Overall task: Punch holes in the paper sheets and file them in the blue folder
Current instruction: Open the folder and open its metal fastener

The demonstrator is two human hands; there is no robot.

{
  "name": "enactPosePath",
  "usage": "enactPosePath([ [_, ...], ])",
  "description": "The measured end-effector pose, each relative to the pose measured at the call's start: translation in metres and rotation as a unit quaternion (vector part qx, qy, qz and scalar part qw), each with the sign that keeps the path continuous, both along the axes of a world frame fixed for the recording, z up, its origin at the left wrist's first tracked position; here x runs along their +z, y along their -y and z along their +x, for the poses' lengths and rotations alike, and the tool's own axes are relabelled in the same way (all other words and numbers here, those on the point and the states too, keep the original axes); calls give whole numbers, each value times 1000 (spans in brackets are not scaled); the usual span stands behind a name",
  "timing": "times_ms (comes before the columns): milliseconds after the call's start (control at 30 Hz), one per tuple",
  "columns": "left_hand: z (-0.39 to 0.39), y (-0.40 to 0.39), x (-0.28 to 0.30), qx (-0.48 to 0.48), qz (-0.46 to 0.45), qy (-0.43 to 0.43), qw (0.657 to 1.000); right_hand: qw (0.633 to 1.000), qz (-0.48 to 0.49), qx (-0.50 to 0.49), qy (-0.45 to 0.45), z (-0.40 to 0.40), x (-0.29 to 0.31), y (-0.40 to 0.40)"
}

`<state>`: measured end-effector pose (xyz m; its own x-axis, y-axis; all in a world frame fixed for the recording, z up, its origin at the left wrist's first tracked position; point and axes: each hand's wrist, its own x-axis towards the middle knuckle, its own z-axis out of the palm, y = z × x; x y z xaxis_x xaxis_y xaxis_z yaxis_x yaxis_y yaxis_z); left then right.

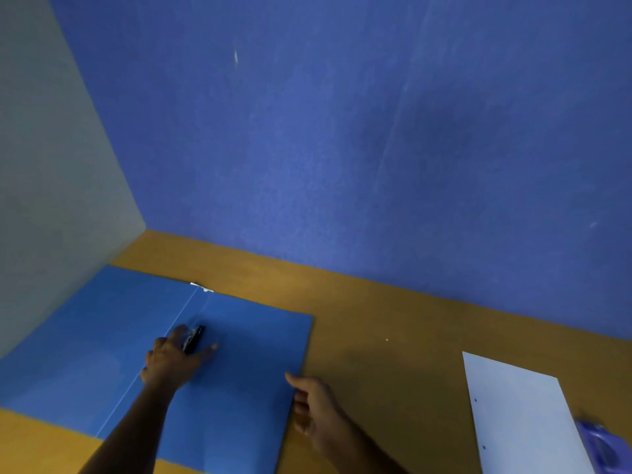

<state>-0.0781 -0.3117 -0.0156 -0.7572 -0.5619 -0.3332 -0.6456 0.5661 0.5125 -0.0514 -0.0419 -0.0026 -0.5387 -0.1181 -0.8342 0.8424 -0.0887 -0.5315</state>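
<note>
The blue folder [246,354] lies open and flat on the wooden desk at the lower left. My left hand [172,359] rests on its middle fold, fingers spread around a small black clip fastener [195,338] fixed there. My right hand [313,405] touches the folder's right edge with the fingers curled and nothing visibly held. White paper sheets [523,415] lie at the lower right, with two punched holes near their left edge. A purple hole punch [602,446] sits partly on the sheets at the frame's right edge, cut off by it.
The brown desk [386,330] meets a blue partition wall [342,131] behind and a grey panel [51,183] on the left. Bare desk lies between the folder and the paper sheets.
</note>
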Motion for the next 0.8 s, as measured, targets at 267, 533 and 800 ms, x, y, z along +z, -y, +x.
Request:
enactPosePath([
  [267, -2, -5, -6, 24, 73, -45, 996, 993, 49, 2, -109, 3, 3, -9],
  [533, -3, -68, -11, 5, 161, -75, 984, 955, 170, -3, -242, 5, 8, -71],
  [800, 14, -176, 27, -32, 270, -105, 957, 933, 270, -1, -239, 19, 25, -170],
])
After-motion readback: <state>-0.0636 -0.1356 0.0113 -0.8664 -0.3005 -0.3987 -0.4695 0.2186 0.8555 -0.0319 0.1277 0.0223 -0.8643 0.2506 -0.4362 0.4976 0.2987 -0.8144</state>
